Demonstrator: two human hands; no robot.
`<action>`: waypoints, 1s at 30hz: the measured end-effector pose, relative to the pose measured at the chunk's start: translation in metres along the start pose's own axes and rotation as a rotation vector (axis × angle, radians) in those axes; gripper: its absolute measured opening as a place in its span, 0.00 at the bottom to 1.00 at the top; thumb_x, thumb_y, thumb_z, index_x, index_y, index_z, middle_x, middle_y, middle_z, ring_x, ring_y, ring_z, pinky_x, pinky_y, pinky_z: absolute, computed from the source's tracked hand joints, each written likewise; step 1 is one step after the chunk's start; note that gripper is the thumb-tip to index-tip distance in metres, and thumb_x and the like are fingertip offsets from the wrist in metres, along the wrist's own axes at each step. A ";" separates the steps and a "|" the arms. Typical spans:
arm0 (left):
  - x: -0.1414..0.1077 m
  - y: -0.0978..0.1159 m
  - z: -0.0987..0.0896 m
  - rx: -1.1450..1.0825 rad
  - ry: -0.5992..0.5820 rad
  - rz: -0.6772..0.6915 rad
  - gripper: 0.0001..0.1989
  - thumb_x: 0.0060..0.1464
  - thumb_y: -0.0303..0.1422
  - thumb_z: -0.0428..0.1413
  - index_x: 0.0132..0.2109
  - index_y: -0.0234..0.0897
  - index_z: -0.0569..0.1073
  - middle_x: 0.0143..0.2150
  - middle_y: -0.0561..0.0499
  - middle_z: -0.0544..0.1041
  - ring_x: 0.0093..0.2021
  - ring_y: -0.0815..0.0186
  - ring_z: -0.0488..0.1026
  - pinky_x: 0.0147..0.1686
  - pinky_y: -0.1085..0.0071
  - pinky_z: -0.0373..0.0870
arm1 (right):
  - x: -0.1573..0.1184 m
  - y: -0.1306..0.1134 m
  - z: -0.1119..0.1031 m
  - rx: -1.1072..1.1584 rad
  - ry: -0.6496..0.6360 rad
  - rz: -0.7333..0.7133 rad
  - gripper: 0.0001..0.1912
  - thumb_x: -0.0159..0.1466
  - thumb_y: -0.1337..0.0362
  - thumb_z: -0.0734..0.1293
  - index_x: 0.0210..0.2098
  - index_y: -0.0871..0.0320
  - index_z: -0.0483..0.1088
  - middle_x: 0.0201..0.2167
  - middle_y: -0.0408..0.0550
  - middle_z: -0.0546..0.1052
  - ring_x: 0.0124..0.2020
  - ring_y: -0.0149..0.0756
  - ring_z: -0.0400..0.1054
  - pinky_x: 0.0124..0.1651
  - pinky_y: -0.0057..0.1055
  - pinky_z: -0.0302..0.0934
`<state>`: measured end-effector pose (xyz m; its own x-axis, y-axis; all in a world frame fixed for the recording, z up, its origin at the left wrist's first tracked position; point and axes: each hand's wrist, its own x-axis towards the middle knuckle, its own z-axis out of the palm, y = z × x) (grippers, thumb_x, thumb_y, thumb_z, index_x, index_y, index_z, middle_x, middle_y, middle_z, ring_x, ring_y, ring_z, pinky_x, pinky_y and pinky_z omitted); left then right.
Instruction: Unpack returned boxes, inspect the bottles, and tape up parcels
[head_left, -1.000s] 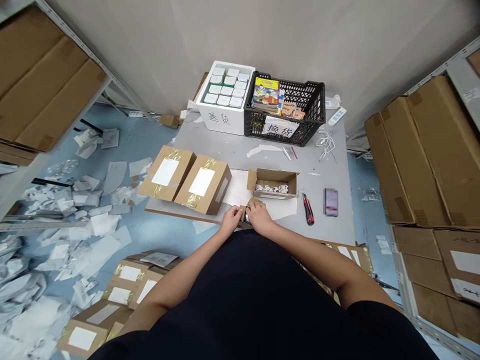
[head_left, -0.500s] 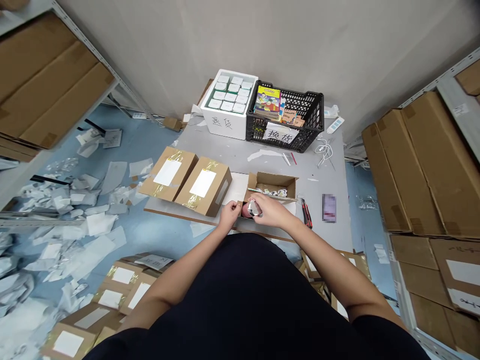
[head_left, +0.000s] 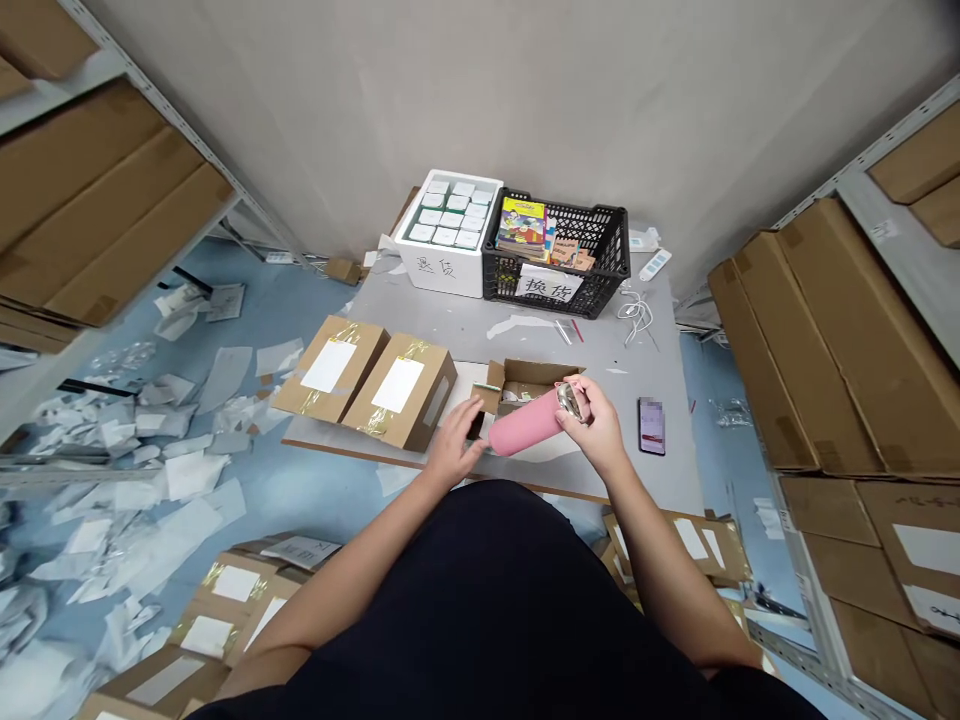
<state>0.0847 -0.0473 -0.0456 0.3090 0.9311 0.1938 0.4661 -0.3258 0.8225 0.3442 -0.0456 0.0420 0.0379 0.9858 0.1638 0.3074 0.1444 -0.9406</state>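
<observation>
While pinching the metallic cap point(head_left: 574, 403) with the right hand point(head_left: 598, 424), am holding the pink bottle point(head_left: 525, 424) aslant, low in the centre of the frame, base toward the left. Am holding the left hand point(head_left: 454, 442) spread beside that base; cannot tell whether touching it. Am probably unpacking, with the small box point(head_left: 476, 425) mostly hidden behind the left fingers. For the next move, am likely needing a firm grip on the cap and support under the base. Just above in the frame, am facing the open carton point(head_left: 540, 373) on the worktop point(head_left: 465, 325); leftward, am seeing two taped cartons point(head_left: 397, 388); rightward, a phone point(head_left: 652, 427); farther up, a foam box point(head_left: 450, 270) beside a black crate point(head_left: 602, 285).
</observation>
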 end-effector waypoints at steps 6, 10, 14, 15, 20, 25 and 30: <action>0.018 0.056 -0.003 -0.134 -0.189 -0.047 0.44 0.45 0.48 0.65 0.66 0.43 0.60 0.64 0.41 0.65 0.61 0.46 0.64 0.61 0.52 0.61 | 0.005 -0.009 0.009 0.268 0.070 0.076 0.26 0.58 0.45 0.68 0.50 0.53 0.66 0.49 0.50 0.74 0.50 0.44 0.68 0.53 0.39 0.63; 0.019 0.063 0.001 -0.716 -0.387 -0.240 0.44 0.43 0.54 0.63 0.62 0.37 0.64 0.56 0.38 0.72 0.50 0.48 0.74 0.49 0.53 0.71 | 0.006 -0.016 0.008 0.491 -0.055 0.159 0.34 0.56 0.36 0.66 0.52 0.53 0.65 0.51 0.53 0.73 0.50 0.46 0.69 0.49 0.42 0.67; 0.019 0.066 0.003 -1.201 -0.784 -0.375 0.47 0.46 0.62 0.55 0.62 0.32 0.63 0.48 0.34 0.75 0.39 0.51 0.77 0.39 0.53 0.74 | 0.004 -0.023 0.015 0.636 -0.146 0.196 0.36 0.53 0.37 0.69 0.51 0.54 0.67 0.46 0.55 0.76 0.51 0.51 0.70 0.50 0.49 0.66; 0.020 0.065 0.004 -1.213 -0.778 -0.379 0.46 0.46 0.62 0.56 0.62 0.32 0.63 0.49 0.34 0.75 0.40 0.51 0.77 0.40 0.53 0.74 | 0.004 -0.023 0.019 0.652 -0.124 0.208 0.35 0.53 0.38 0.69 0.51 0.54 0.68 0.45 0.55 0.77 0.51 0.52 0.70 0.50 0.50 0.66; 0.020 0.059 0.008 -0.794 -0.192 -0.200 0.42 0.40 0.47 0.68 0.61 0.41 0.64 0.61 0.40 0.67 0.59 0.49 0.66 0.56 0.55 0.66 | 0.008 -0.022 0.032 0.652 0.203 0.244 0.29 0.57 0.47 0.71 0.52 0.54 0.67 0.46 0.51 0.76 0.51 0.45 0.70 0.54 0.45 0.66; 0.018 0.055 0.003 -0.884 -0.339 -0.325 0.39 0.48 0.53 0.61 0.62 0.41 0.61 0.53 0.40 0.73 0.48 0.51 0.74 0.43 0.56 0.73 | 0.011 -0.024 0.021 0.629 0.067 0.204 0.37 0.57 0.45 0.70 0.61 0.50 0.59 0.55 0.52 0.71 0.55 0.46 0.67 0.53 0.44 0.67; 0.016 0.053 0.005 -0.983 -0.473 -0.378 0.40 0.52 0.62 0.49 0.63 0.39 0.60 0.45 0.40 0.76 0.36 0.56 0.77 0.32 0.59 0.74 | 0.014 -0.029 0.013 0.630 -0.094 0.136 0.42 0.54 0.41 0.71 0.61 0.49 0.57 0.58 0.53 0.69 0.54 0.49 0.69 0.52 0.46 0.67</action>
<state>0.1181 -0.0508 -0.0014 0.6639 0.7198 -0.2029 -0.1871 0.4226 0.8868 0.3234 -0.0345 0.0678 -0.0547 0.9980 0.0310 -0.3118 0.0124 -0.9501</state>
